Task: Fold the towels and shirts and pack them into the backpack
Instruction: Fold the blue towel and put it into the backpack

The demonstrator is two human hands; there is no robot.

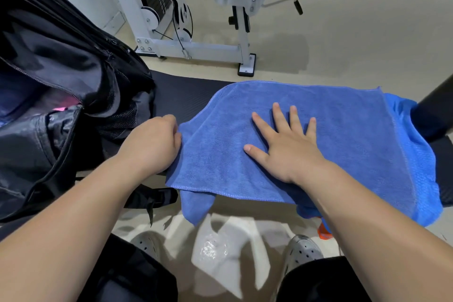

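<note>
Blue towel [343, 130] — under right fingers [277, 115], left hand [152, 142] pinching its edge.

One cam only, head-worn, wide-angle w/ bent edges. Faces fwd and steeply down over a black bench [186, 95]. Very close in: both forearms enter from the bottom corners, left hand [152, 142] and right hand [286, 147] mid-frame at the towel [343, 130]. A shoe [304, 250] sits straight below, near the bottom edge. Backpack [61, 93] fills the left side; gym machine [196, 32] up top, farther off.
</note>
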